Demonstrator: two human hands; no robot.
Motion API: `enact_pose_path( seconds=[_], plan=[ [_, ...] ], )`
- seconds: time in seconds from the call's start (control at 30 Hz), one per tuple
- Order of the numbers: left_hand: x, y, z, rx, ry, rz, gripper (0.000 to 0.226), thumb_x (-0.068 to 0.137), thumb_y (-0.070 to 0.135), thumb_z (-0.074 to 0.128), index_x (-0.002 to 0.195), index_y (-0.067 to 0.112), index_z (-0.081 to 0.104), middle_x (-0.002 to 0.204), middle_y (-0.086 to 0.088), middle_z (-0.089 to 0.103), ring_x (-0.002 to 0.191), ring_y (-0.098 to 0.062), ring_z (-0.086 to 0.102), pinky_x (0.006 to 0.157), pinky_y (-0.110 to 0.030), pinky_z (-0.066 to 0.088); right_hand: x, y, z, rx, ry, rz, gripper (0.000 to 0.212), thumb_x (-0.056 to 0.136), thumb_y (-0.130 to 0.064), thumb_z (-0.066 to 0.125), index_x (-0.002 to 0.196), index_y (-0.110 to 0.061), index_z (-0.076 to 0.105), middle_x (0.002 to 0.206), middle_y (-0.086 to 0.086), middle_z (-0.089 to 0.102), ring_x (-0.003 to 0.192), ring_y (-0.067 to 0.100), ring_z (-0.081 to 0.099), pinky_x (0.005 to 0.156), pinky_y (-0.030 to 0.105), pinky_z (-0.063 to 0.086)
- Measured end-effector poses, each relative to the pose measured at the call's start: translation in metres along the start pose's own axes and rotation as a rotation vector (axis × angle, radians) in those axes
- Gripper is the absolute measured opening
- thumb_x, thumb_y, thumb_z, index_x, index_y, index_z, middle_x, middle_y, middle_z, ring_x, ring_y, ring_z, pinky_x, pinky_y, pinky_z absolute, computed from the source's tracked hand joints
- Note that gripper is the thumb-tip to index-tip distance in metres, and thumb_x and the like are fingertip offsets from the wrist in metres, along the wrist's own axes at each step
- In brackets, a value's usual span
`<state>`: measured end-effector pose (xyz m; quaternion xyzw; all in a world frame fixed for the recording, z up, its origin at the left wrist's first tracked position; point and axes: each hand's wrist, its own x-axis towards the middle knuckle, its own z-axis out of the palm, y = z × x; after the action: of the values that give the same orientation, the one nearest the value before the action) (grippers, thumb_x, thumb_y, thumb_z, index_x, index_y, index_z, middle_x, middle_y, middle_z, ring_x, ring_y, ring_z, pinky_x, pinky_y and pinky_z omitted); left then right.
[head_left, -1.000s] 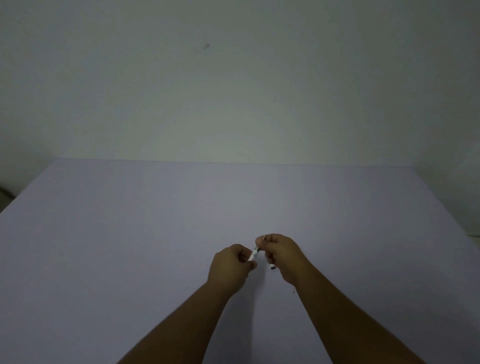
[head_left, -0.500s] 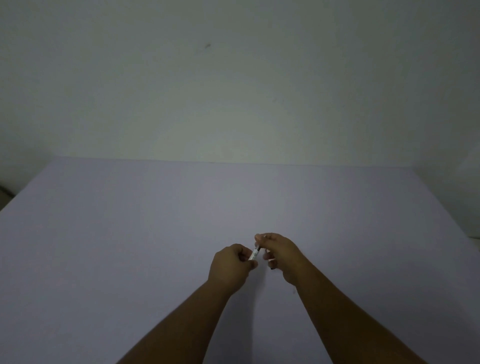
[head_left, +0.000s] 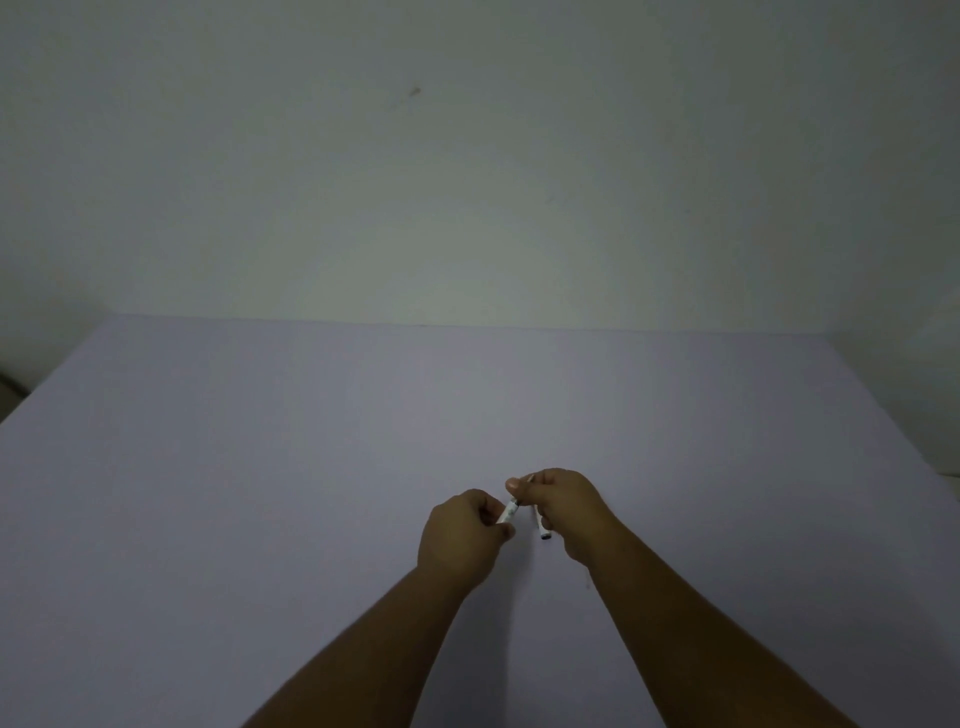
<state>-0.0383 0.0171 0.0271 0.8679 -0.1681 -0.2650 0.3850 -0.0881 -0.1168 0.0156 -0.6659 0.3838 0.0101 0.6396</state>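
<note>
Both my hands meet above a pale lilac table (head_left: 260, 493). My left hand (head_left: 460, 535) grips the lower end of a thin white pen (head_left: 507, 512) in curled fingers. My right hand (head_left: 563, 506) pinches the pen's upper end between thumb and forefinger. A second thin white piece with a dark tip (head_left: 541, 527), perhaps a cap, hangs down from my right hand's lower fingers. The light is dim and the small parts are hard to make out.
A plain pale wall (head_left: 467, 182) rises behind the table's far edge. The table's left and right edges fall away at the sides of the view.
My right hand has shifted a little up and to the right, so slightly more of the pen shows between my hands. My left hand has hardly moved.
</note>
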Motion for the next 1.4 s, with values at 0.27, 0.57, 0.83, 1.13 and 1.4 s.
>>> enact_pose_path(
  seconds=[0.27, 0.57, 0.83, 1.13, 1.4],
  plan=[
    [0.002, -0.001, 0.0, -0.015, -0.002, -0.023, 0.01, 0.076, 0.022, 0.072, 0.082, 0.021, 0.064, 0.077, 0.0, 0.068, 0.074, -0.021, 0.068, 0.068, -0.031, 0.052, 0.008, -0.002, -0.003, -0.046, 0.005, 0.083, 0.027, 0.074, -0.045, 0.072, 0.067, -0.02, 0.066, 0.075, 0.001, 0.066, 0.071, 0.016, 0.055, 0.063, 0.03, 0.046],
    [0.005, -0.013, -0.002, -0.253, -0.043, -0.2, 0.019, 0.074, 0.016, 0.075, 0.09, 0.019, 0.065, 0.073, 0.001, 0.066, 0.055, -0.014, 0.065, 0.046, -0.024, 0.049, 0.031, 0.021, -0.009, -0.679, 0.245, 0.0, 0.029, 0.089, -0.023, 0.055, 0.094, 0.001, 0.07, 0.097, 0.017, 0.073, 0.095, 0.031, 0.067, 0.077, 0.03, 0.05],
    [0.005, -0.027, -0.004, -0.356, -0.058, -0.266, 0.013, 0.075, 0.016, 0.075, 0.071, 0.025, 0.066, 0.073, -0.001, 0.07, 0.056, -0.016, 0.066, 0.051, -0.027, 0.053, 0.031, 0.038, 0.004, -0.753, 0.274, -0.054, 0.036, 0.093, -0.03, 0.048, 0.098, 0.002, 0.064, 0.099, 0.019, 0.071, 0.094, 0.033, 0.065, 0.079, 0.035, 0.051],
    [0.004, -0.021, -0.002, -0.377, -0.107, -0.263, 0.014, 0.074, 0.016, 0.076, 0.07, 0.026, 0.068, 0.073, 0.0, 0.07, 0.055, -0.016, 0.066, 0.05, -0.025, 0.052, 0.031, -0.005, 0.002, 0.288, 0.15, -0.009, 0.022, 0.089, -0.012, 0.058, 0.067, -0.012, 0.064, 0.066, 0.006, 0.063, 0.06, 0.013, 0.057, 0.059, 0.022, 0.047],
    [0.004, -0.016, 0.003, -0.377, -0.127, -0.237, 0.012, 0.076, 0.016, 0.074, 0.071, 0.025, 0.068, 0.074, -0.002, 0.069, 0.058, -0.017, 0.066, 0.053, -0.028, 0.055, 0.023, -0.013, 0.004, 0.293, 0.05, -0.009, 0.013, 0.084, -0.008, 0.061, 0.072, -0.011, 0.067, 0.073, 0.008, 0.067, 0.064, 0.015, 0.059, 0.064, 0.025, 0.049]
  ],
)
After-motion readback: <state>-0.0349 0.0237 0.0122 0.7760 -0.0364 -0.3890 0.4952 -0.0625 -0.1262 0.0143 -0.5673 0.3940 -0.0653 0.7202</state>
